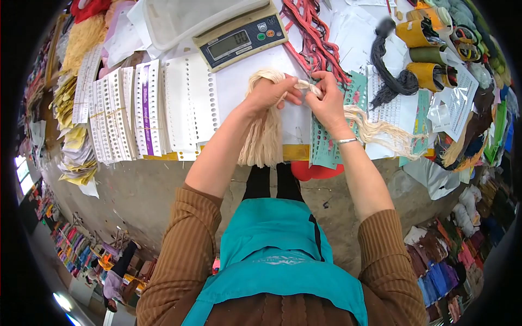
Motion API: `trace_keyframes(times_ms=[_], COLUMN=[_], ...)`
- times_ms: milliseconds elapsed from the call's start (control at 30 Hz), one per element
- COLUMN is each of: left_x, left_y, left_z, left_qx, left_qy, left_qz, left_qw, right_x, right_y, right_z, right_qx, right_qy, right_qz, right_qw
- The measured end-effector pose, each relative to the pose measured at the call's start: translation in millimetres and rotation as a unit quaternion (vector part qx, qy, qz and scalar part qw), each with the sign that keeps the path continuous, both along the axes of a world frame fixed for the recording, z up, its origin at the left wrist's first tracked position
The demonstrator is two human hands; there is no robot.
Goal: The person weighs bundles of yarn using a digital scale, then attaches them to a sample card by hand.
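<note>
A thick hank of cream yarn (262, 138) hangs from my left hand (272, 95), its loose ends reaching down past the table's front edge. The fingers of that hand are wrapped round the upper part of the hank. Close beside it, my right hand (326, 100) pinches a twisted end of cream yarn between thumb and fingers, so a short strand spans the two hands. From under my right hand a looser tail of cream yarn (380, 130) trails rightward over green punched cards (326, 144).
Behind my hands stand a digital scale (239, 38) and a clear plastic tub (179, 22). Stacks of white punched cards (117, 111) lie at left. Red and black yarn (312, 32), a dark grey skein (394, 87) and yellow card rolls (424, 76) lie at right.
</note>
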State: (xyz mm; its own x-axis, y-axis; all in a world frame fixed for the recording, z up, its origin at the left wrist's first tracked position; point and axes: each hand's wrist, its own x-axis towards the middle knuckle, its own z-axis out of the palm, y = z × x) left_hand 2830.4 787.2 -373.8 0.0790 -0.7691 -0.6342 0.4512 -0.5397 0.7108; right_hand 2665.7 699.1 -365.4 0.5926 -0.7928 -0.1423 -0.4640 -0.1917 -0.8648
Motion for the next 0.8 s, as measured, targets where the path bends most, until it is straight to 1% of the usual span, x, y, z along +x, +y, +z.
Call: trace_keyframes(times_ms=[67,200,267,367,400,500,600,700,733,800], left_x=[-4.3,-18.9,-21.3,-4.6,3.1,9.3,7.8,4.1,3.1,0.1], left_y=[-1.7,-3.3,-1.0,10.5,14.4,21.0,19.4,18.5,19.6,22.2], left_z=[6.2,-2.7,-8.2,-13.0,-11.2,-6.0,-5.3,-4.5,-4.7,-4.4], left_qx=[0.036,0.011,-0.001,0.006,0.029,-0.003,0.016,0.000,-0.008,-0.023], left_qy=[0.064,0.027,0.007,-0.034,-0.056,-0.043,0.054,0.146,0.136,0.117], left_qz=[0.018,0.070,0.101,0.152,0.166,0.172,0.214,0.243,0.244,0.246], left_qw=[0.997,0.997,0.995,0.988,0.984,0.984,0.975,0.959,0.960,0.962], right_x=[1.1,0.7,0.9,1.8,2.9,7.6,10.9,13.5,13.7,14.9], right_y=[0.9,2.0,1.7,3.4,3.6,6.5,10.4,17.9,19.6,20.6], right_z=[0.1,0.9,-0.7,-0.1,1.0,2.6,-1.3,-8.2,-9.2,-9.2], right_qx=[-0.010,-0.025,-0.014,-0.025,-0.034,-0.030,-0.046,-0.120,-0.117,-0.090], right_qy=[-0.003,-0.007,0.000,0.011,0.015,0.046,0.075,0.110,0.134,0.128], right_qz=[0.000,-0.002,-0.002,0.000,0.001,0.006,0.033,0.074,0.090,0.084], right_qw=[1.000,1.000,1.000,1.000,0.999,0.998,0.996,0.984,0.980,0.984])
